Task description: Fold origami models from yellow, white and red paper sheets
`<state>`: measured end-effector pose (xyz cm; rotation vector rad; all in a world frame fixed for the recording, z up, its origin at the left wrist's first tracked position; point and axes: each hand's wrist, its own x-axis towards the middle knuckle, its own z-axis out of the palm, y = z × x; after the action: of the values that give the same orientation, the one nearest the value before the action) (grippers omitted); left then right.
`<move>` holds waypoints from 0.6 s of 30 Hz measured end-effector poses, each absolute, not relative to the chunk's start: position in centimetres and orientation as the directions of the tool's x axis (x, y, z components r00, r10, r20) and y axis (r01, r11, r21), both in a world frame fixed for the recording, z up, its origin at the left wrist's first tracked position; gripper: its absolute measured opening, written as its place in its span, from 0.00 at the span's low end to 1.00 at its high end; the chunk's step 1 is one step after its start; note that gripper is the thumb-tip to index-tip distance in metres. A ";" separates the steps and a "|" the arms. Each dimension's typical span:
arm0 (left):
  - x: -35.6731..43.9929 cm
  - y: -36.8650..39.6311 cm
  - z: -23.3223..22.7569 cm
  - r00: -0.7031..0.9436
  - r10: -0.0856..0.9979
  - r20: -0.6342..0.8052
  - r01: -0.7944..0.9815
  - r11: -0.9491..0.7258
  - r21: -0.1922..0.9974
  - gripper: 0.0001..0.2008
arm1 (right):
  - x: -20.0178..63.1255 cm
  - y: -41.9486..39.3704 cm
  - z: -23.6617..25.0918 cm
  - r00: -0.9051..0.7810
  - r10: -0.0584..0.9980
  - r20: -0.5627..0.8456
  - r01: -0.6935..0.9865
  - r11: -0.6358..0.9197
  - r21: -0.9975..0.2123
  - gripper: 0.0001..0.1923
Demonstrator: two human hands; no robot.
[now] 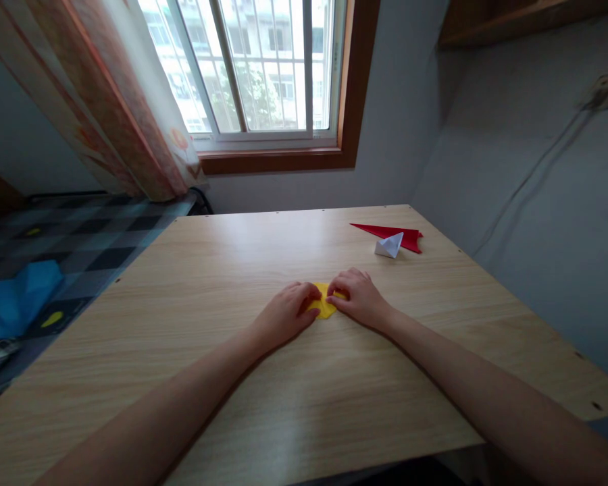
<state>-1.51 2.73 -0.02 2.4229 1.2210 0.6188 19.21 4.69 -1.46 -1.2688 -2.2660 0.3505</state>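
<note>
A small piece of folded yellow paper (325, 309) lies on the wooden table between my two hands. My left hand (292, 305) grips its left side, with thumb and fingers curled around the edge. On the opposite side, my right hand (357, 295) pinches the paper between thumb and bent fingers. The paper's outer edges are partly hidden under my fingers. Beyond my right hand sits a white folded paper boat (389, 246), and a red paper plane (410, 238) lies just behind it.
The light wooden table (223, 263) reaches toward a window (263, 74) with a brown frame. At left are a checked bed cover (106, 223), blue paper (25, 297) and a patterned curtain (116, 94). A cable (532, 175) hangs along the right wall.
</note>
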 end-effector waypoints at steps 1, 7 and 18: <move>-1.5 2.7 0.0 0.529 0.819 0.223 0.668 -0.564 0.485 0.08 | 19.2 4.7 -1.5 -0.427 0.850 0.308 0.709 0.526 -0.470 0.01; -1.8 2.8 0.1 0.598 0.759 0.256 0.632 -0.643 0.432 0.07 | 19.3 4.9 -1.5 -0.423 0.849 0.317 0.662 0.528 -0.532 0.03; -3.0 3.5 -0.3 0.717 0.633 0.293 0.522 -0.765 0.377 0.11 | 19.2 4.9 -1.7 -0.464 0.786 0.410 0.640 0.617 -0.458 0.04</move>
<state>-3.01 3.48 -0.33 2.6556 0.9126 0.5968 19.18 4.86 -1.71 -1.1163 -2.2463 0.3197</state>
